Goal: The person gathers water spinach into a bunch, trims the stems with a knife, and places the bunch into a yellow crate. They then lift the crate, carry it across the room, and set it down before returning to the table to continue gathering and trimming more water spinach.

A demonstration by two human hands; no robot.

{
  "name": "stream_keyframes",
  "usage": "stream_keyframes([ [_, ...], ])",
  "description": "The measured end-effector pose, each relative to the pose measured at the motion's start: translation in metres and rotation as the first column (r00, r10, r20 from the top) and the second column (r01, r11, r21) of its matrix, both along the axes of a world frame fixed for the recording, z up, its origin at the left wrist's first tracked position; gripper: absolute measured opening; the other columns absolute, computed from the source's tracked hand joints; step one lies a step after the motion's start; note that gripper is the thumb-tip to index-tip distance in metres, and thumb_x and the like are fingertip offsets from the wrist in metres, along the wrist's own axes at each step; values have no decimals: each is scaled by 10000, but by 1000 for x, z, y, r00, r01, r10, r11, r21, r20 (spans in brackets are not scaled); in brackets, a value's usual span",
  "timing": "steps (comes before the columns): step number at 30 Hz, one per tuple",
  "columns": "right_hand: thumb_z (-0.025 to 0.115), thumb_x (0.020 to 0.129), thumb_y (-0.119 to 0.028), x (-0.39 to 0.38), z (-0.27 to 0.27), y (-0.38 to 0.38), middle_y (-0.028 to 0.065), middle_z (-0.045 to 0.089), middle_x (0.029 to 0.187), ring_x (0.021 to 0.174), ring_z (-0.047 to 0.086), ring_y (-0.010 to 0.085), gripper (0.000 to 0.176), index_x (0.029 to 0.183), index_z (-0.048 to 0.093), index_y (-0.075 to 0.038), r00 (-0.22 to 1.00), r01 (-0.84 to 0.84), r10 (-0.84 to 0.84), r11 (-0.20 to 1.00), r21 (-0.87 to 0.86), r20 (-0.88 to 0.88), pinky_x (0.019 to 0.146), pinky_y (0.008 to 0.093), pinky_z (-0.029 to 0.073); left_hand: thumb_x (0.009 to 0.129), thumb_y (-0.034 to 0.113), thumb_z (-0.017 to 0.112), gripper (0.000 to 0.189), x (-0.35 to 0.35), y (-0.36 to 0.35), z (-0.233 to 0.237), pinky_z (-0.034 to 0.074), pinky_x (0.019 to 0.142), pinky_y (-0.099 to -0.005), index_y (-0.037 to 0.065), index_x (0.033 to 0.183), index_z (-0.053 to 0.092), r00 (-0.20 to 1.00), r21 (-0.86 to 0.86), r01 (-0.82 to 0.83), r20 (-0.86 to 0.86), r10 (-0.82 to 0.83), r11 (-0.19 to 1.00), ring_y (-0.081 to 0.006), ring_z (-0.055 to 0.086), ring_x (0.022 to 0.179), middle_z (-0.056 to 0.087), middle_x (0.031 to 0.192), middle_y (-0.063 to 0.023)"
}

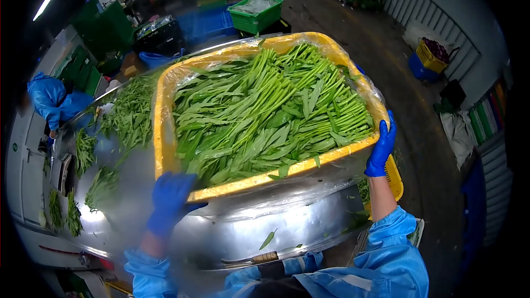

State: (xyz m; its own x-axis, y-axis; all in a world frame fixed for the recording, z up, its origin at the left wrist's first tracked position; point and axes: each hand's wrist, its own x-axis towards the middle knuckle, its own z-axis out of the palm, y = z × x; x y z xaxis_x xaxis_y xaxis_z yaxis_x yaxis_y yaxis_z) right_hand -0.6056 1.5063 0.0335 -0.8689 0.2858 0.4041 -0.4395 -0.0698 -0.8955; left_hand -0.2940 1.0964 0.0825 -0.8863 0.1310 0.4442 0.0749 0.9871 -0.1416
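Note:
A yellow crate (159,115), lined with clear plastic film, is tilted above the metal table and filled with long-stemmed leafy greens (265,113) that look like water spinach. My left hand (170,201), in a blue glove, grips the crate at its near left corner and is slightly blurred. On the near right corner my right hand (382,146), gloved too, is closed around the rim, fingers along the outer side. Below the crate, a knife (265,258) with a wooden handle lies at the table's near edge, beside a loose leaf (268,239).
More greens (130,113) lie on the left of the metal table (132,187). A co-worker in blue (58,99) stands at its far left side. Another yellow crate (393,179) sits below my right hand. A green crate (256,14) stands behind; a stacked yellow crate (432,57) is at right.

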Motion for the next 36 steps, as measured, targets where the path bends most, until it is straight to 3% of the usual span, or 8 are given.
stream_keyframes([
  [5, 488, 943, -170, -14, -6, -14, 132, 467, 1358, 1198, 487, 226, 456, 1351, 428, 26, 989, -49, 14, 971, -232, -149, 1036, 342, 359, 557, 430, 837, 546, -8, -1, 2, 482, 771, -367, 106, 961, 666, 997, 5, 58, 45, -58, 998, -230, 597, 705, 614, 728, -31],
  [15, 480, 943, -142, -82, -36, 1, 122, 515, 1330, 1211, 477, 207, 402, 1310, 486, 20, 975, 32, -7, 993, 112, -222, 1052, 321, 327, 605, 468, 793, 509, -26, 18, -32, 426, 645, -338, 169, 998, 669, 973, 58, 122, -203, -108, 991, -203, 511, 601, 508, 634, 1],
  [20, 537, 917, -135, -87, -21, 29, 121, 462, 1381, 1265, 428, 228, 495, 1378, 406, -9, 984, -93, 146, 908, 408, -100, 1075, 339, 311, 666, 397, 804, 629, -11, 16, -8, 455, 778, -392, 99, 1185, 610, 989, 226, 95, 91, -118, 969, -264, 579, 882, 630, 946, -77],
  [23, 586, 875, -80, -72, 21, 28, 128, 476, 1364, 1256, 438, 233, 528, 1373, 420, -26, 974, 117, -16, 888, 444, -224, 1073, 344, 314, 672, 388, 804, 697, -5, 22, 21, 452, 886, -417, 78, 1249, 565, 986, 396, 159, -16, -166, 904, -304, 571, 1012, 613, 1139, -105],
  [27, 607, 834, -45, -24, 113, -37, 130, 491, 1347, 1247, 459, 249, 537, 1350, 460, -63, 871, 199, 170, 735, 648, -461, 1062, 352, 335, 769, 326, 741, 602, -39, 21, 72, 420, 974, -432, 56, 1269, 543, 972, 429, 233, -117, -202, 873, -322, 516, 1162, 555, 1270, -116],
  [29, 609, 821, -42, -30, 125, -76, 120, 501, 1338, 1251, 460, 262, 534, 1337, 475, -64, 821, -120, 437, 761, 637, -368, 1064, 361, 341, 806, 296, 701, 528, -66, 25, 82, 420, 983, -422, 79, 1264, 552, 979, 483, 206, -110, -175, 851, -324, 528, 1161, 571, 1246, -132],
  [33, 589, 746, -30, -64, 114, -151, 149, 372, 1455, 1343, 361, 298, 739, 1440, 355, -128, 614, -401, 789, 294, 867, 16, 1119, 379, 272, 812, 309, 698, 519, -135, 25, 71, 427, 980, -408, 93, 1263, 556, 987, 643, 110, 20, -160, 758, -332, 551, 1137, 592, 1206, -172],
  [36, 570, 718, -7, -88, 94, -192, 189, 323, 1478, 1354, 337, 338, 809, 1464, 311, -181, 684, -325, 704, 60, 944, 192, 1117, 395, 290, 806, 334, 709, 587, -173, 21, 49, 439, 975, -404, 70, 1297, 526, 976, 640, 41, 137, -167, 767, -339, 554, 1147, 571, 1236, -205],
])
